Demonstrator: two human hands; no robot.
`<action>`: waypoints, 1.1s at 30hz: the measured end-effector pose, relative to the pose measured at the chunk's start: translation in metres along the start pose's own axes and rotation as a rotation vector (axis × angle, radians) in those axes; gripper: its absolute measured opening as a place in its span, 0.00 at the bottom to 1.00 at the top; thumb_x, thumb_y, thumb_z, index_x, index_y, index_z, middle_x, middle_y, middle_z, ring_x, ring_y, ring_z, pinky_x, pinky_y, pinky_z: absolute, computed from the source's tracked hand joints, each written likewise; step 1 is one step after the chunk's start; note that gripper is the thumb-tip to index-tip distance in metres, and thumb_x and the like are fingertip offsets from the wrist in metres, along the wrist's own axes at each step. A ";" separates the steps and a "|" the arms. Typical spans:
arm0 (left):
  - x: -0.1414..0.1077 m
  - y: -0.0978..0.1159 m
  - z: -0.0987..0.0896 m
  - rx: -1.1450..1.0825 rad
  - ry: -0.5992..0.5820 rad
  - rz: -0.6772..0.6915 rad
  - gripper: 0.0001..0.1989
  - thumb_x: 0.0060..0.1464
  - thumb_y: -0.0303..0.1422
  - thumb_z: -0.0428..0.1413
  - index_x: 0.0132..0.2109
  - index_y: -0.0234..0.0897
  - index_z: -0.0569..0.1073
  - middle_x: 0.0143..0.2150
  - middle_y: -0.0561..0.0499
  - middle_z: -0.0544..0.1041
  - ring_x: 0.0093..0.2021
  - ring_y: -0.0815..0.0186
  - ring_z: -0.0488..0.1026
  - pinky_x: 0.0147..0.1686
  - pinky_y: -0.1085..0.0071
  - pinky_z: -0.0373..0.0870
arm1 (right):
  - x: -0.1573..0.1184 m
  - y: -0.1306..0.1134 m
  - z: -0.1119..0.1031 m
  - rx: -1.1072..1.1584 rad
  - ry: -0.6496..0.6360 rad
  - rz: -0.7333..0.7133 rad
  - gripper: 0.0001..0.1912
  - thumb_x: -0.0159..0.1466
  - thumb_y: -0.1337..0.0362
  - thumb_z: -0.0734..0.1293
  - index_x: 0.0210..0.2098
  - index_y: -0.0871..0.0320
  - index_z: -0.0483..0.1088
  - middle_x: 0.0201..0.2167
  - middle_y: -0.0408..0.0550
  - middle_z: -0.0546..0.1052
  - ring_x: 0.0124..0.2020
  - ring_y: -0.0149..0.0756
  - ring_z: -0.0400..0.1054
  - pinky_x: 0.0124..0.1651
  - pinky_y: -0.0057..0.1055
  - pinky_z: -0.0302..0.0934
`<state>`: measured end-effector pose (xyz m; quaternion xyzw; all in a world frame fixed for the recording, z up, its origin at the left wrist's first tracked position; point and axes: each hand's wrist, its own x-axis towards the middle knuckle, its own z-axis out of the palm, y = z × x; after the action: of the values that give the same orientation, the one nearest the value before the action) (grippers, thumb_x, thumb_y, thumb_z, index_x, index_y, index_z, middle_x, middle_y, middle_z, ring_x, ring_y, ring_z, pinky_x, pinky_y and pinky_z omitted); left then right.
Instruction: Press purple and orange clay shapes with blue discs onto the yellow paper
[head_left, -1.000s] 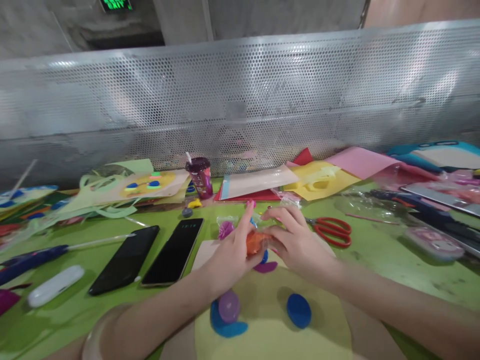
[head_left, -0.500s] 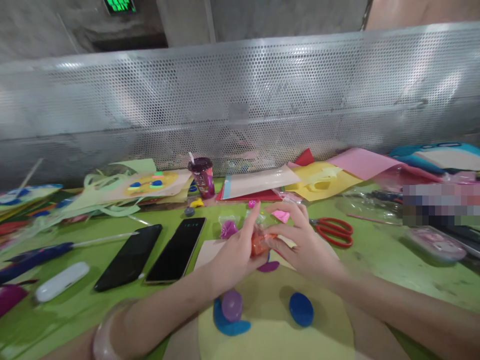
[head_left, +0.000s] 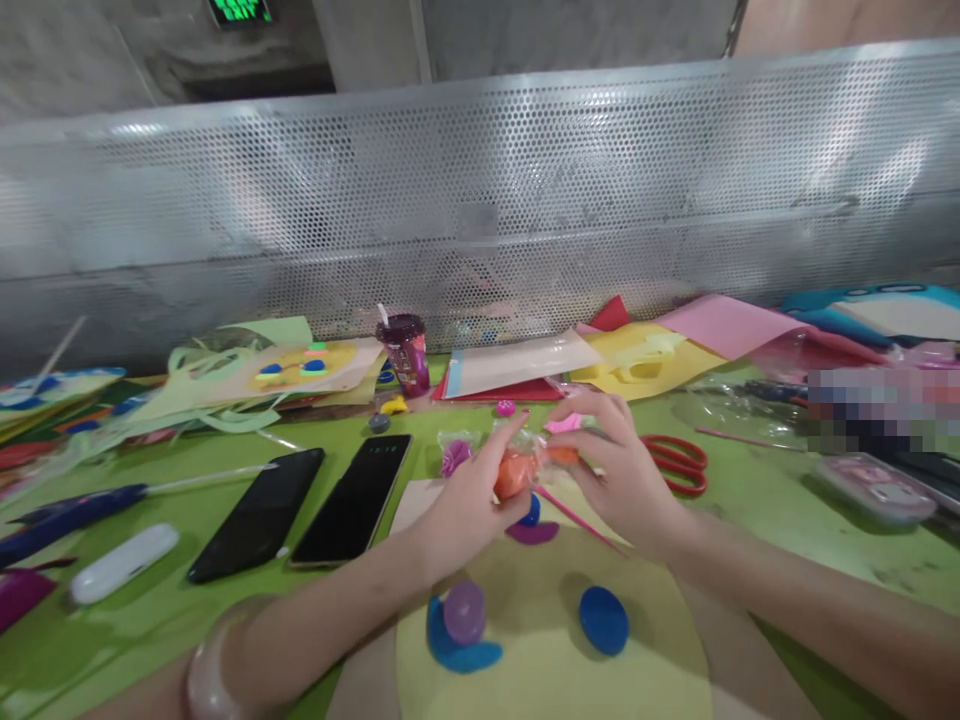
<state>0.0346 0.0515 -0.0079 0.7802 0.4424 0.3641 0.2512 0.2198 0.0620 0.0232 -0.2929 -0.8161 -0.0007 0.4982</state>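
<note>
My left hand [head_left: 474, 500] is closed on a lump of orange clay [head_left: 516, 474] in clear wrapping. My right hand [head_left: 619, 470] pinches an orange piece at the wrapping's right side. Below them lies a yellow paper shape [head_left: 555, 640] on a pale sheet. On it are a blue oval [head_left: 603, 620], a purple ball [head_left: 464, 612] beside a blue crescent [head_left: 472, 657], a purple piece [head_left: 532, 532] and a small blue ball [head_left: 531, 512]. A thin pink stick [head_left: 581, 520] slants below my right hand.
Red-handled scissors [head_left: 679, 465] lie right of my right hand. Two phones [head_left: 352, 500] and a white case [head_left: 125, 563] are at left. A purple cup [head_left: 405, 355] stands behind, among coloured papers [head_left: 517, 362]. A perforated metal panel [head_left: 480, 200] borders the table.
My right hand has moved slightly right, away from my left hand, with an orange piece at its fingers. More of the orange clay, the small blue ball and the pink stick now show.
</note>
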 end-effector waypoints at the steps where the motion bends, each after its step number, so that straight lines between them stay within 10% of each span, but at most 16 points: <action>1: 0.000 0.000 -0.001 0.006 0.018 -0.013 0.33 0.51 0.29 0.52 0.62 0.43 0.51 0.50 0.47 0.70 0.46 0.59 0.69 0.46 0.61 0.66 | 0.004 0.002 -0.005 0.022 0.068 0.056 0.08 0.63 0.68 0.58 0.32 0.53 0.67 0.39 0.49 0.69 0.44 0.42 0.62 0.49 0.45 0.57; 5: 0.002 -0.001 -0.004 -0.019 0.150 -0.084 0.27 0.53 0.33 0.52 0.60 0.41 0.55 0.54 0.47 0.67 0.50 0.59 0.67 0.52 0.60 0.61 | 0.019 0.015 -0.023 0.139 0.225 0.324 0.07 0.67 0.63 0.53 0.42 0.53 0.59 0.39 0.49 0.68 0.32 0.35 0.66 0.39 0.39 0.62; 14: 0.002 0.007 -0.003 0.020 0.175 -0.103 0.22 0.49 0.38 0.57 0.51 0.41 0.65 0.45 0.48 0.73 0.45 0.58 0.69 0.47 0.61 0.64 | 0.003 0.006 -0.003 0.530 -0.299 0.670 0.11 0.50 0.71 0.56 0.28 0.58 0.69 0.24 0.44 0.68 0.25 0.32 0.62 0.28 0.30 0.60; 20: 0.002 0.011 -0.004 0.051 0.154 -0.116 0.16 0.47 0.31 0.55 0.46 0.41 0.67 0.41 0.51 0.74 0.40 0.60 0.71 0.43 0.64 0.66 | 0.005 0.000 -0.006 0.780 -0.423 0.849 0.10 0.48 0.71 0.55 0.24 0.60 0.66 0.18 0.43 0.65 0.18 0.29 0.58 0.21 0.27 0.54; 33: 0.004 0.010 -0.005 -0.012 0.149 -0.099 0.11 0.48 0.32 0.54 0.41 0.39 0.68 0.35 0.54 0.74 0.34 0.65 0.70 0.37 0.70 0.66 | 0.004 0.010 -0.005 0.802 -0.485 0.819 0.17 0.62 0.50 0.57 0.37 0.57 0.61 0.23 0.38 0.57 0.22 0.27 0.56 0.28 0.28 0.57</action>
<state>0.0376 0.0502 0.0037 0.7266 0.4955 0.4111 0.2398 0.2277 0.0709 0.0262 -0.3642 -0.6642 0.5635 0.3296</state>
